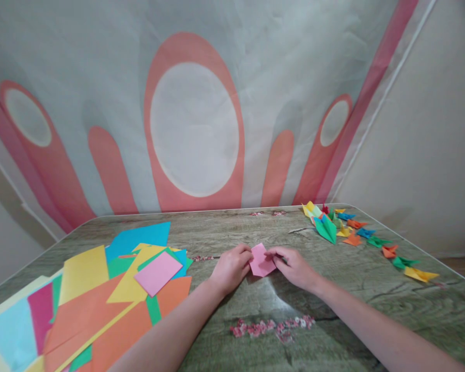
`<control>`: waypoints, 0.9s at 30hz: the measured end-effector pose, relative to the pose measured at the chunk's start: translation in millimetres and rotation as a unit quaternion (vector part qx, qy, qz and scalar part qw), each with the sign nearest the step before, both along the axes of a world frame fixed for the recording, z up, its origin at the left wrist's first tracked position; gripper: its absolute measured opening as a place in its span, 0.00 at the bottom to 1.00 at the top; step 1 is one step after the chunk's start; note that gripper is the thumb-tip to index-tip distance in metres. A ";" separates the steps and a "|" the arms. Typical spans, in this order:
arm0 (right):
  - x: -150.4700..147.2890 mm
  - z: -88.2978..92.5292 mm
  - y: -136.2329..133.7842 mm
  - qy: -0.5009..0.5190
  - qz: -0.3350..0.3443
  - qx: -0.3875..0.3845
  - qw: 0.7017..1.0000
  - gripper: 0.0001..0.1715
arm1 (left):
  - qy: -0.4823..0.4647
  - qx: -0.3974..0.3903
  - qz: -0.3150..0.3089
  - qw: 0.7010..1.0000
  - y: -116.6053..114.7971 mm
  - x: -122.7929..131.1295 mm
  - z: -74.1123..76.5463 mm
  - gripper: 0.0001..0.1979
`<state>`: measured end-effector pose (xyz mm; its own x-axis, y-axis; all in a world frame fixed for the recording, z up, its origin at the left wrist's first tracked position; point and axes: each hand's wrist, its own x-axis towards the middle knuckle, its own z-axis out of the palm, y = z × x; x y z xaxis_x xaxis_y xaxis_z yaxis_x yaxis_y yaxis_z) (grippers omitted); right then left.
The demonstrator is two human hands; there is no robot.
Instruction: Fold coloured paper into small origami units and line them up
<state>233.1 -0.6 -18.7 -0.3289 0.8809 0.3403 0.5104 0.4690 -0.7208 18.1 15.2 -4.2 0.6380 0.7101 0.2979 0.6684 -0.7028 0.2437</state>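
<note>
A small pink piece of folded paper (261, 264) lies at the middle of the table between my hands. My left hand (232, 266) has its fingers closed on the paper's left edge. On the opposite side, my right hand (294, 266) pinches the right edge between thumb and fingers. The top of the paper comes to a blunt point, and parts of both side edges are hidden under my fingertips.
Loose coloured sheets (96, 310) cover the table's left side, with a pink sheet (158, 274) on top. At the right stand several small folded paper figures (389, 251) and a green paper plane (325, 229). A printed backdrop (194, 129) hangs behind the wooden table (232, 227).
</note>
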 end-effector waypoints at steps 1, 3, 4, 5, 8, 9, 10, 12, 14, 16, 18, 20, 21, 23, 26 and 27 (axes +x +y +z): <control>2.0 -0.5 1.2 -0.015 0.010 0.010 1.000 0.16 | 0.007 0.003 0.003 1.000 0.4 -0.3 0.0 0.06; 5.0 -0.4 2.7 -0.035 0.032 0.029 0.998 0.19 | 0.026 0.010 0.008 1.000 0.7 -0.8 0.9 0.06; 6.0 -0.1 3.1 -0.039 0.044 0.036 0.998 0.20 | 0.038 0.014 0.008 0.999 0.7 -0.9 1.5 0.06; 6.7 0.4 3.6 -0.040 0.055 0.041 0.997 0.20 | 0.051 0.017 0.007 0.999 0.6 -1.1 2.4 0.06; 7.8 1.2 5.3 -0.038 0.080 0.046 0.995 0.18 | 0.088 0.019 -0.001 0.996 -0.2 -1.4 5.2 0.08; 8.2 1.0 6.1 -0.038 0.084 0.046 0.995 0.18 | 0.097 0.020 -0.006 0.995 -0.6 -1.3 6.2 0.08; 8.6 0.7 6.9 -0.038 0.087 0.045 0.994 0.17 | 0.103 0.022 -0.010 0.994 -1.2 -1.2 7.2 0.08; 9.5 -0.4 8.4 -0.040 0.093 0.042 0.994 0.15 | 0.111 0.029 -0.019 0.993 -2.5 -0.6 9.0 0.10; 10.6 -1.3 9.4 -0.043 0.100 0.040 0.993 0.14 | 0.117 0.034 -0.026 0.992 -3.8 0.2 10.5 0.12; 11.6 -1.5 10.0 -0.050 0.107 0.040 0.992 0.12 | 0.121 0.036 -0.029 0.992 -4.8 1.1 11.3 0.14; 12.6 -0.9 10.7 -0.065 0.106 0.051 0.991 0.10 | 0.120 0.036 -0.031 0.992 -5.2 1.6 11.1 0.15; 13.6 0.1 11.8 -0.085 0.096 0.070 0.989 0.09 | 0.117 0.033 -0.035 0.992 -4.8 1.7 9.9 0.16; 14.0 0.6 12.3 -0.092 0.090 0.079 0.989 0.09 | 0.112 0.029 -0.035 0.993 -4.4 1.5 9.0 0.17; 14.8 1.4 13.2 -0.095 0.082 0.085 0.988 0.09 | 0.091 0.017 -0.031 0.995 -3.1 0.7 7.0 0.17; 15.4 1.7 13.2 -0.071 0.064 0.063 0.993 0.10 | 0.032 -0.019 -0.013 0.999 -0.5 -0.6 4.4 0.16; 15.4 1.7 12.8 -0.063 0.056 0.049 0.995 0.10 | 0.012 -0.034 -0.007 0.999 0.4 -0.9 3.9 0.16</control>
